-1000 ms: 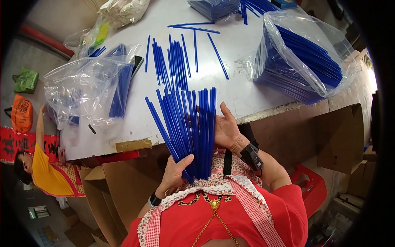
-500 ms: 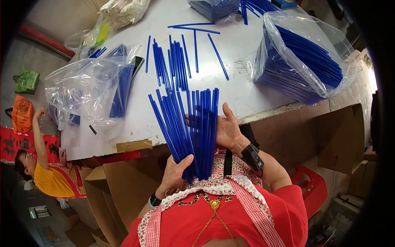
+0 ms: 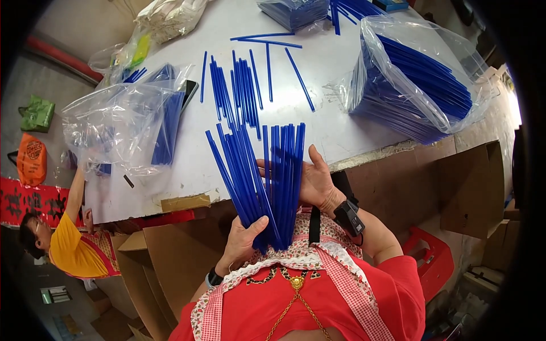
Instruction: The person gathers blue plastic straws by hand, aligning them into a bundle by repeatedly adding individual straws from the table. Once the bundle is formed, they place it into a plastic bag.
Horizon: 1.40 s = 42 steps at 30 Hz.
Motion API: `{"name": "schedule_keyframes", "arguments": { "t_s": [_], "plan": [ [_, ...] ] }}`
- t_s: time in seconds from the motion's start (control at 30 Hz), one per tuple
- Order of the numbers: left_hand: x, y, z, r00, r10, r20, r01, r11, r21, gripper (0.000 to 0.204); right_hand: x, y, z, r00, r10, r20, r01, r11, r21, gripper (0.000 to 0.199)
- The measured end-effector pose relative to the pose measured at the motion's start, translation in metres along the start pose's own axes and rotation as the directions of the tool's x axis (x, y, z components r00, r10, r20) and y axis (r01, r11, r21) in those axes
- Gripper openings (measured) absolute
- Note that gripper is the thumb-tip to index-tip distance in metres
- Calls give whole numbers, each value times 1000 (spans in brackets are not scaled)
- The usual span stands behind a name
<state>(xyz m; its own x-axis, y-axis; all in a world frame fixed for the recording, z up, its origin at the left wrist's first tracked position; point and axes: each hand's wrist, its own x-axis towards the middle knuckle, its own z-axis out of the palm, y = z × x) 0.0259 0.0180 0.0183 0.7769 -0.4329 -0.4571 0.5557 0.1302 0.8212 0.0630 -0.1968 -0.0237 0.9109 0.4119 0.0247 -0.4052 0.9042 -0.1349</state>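
Observation:
A fanned bundle of long blue plastic straws (image 3: 234, 170) rises in front of my apron. Near its lower end my left hand (image 3: 242, 241) grips it, thumb across the front. My right hand (image 3: 317, 181) is open beside the bundle's right part, palm toward the straws and thumb stretched out; its fingers pass behind them and are partly hidden. A gap splits the bundle's upper end into two groups. Just beyond, a loose pile of straws (image 3: 244, 94) lies on the white table (image 3: 335, 145), with several single straws (image 3: 300, 78) scattered around.
A clear bag of straws (image 3: 421, 79) stands at the right, another clear bag (image 3: 119, 125) at the left, with more bagged straws (image 3: 296, 14) at the back. Cardboard boxes (image 3: 182, 250) flank the table's front edge. A co-worker in yellow (image 3: 79, 244) reaches toward the left bag.
The gap between the bundle's two groups has widened slightly, with some straws leaning more to the left. My hands have hardly moved. The co-worker's arm has shifted toward the left bag.

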Motion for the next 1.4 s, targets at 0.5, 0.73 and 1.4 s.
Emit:
{"name": "schedule_keyframes", "arguments": {
  "t_s": [0.5, 0.73, 1.4],
  "plan": [
    [13, 12, 19, 995, -52, 86, 77, 941, -330, 48, 24, 11, 44, 992, -76, -103, 38, 942, -332, 86],
    [34, 4, 3, 989, 147, 25, -147, 936, 319, 52, 28, 28, 32, 923, -265, -278, 36, 780, -625, 59],
    [16, -4, -18, 998, -57, 31, 60, 990, -124, 46, 16, 10, 4, 975, -87, -204, 89, 996, 2, 53]
  ]
}}
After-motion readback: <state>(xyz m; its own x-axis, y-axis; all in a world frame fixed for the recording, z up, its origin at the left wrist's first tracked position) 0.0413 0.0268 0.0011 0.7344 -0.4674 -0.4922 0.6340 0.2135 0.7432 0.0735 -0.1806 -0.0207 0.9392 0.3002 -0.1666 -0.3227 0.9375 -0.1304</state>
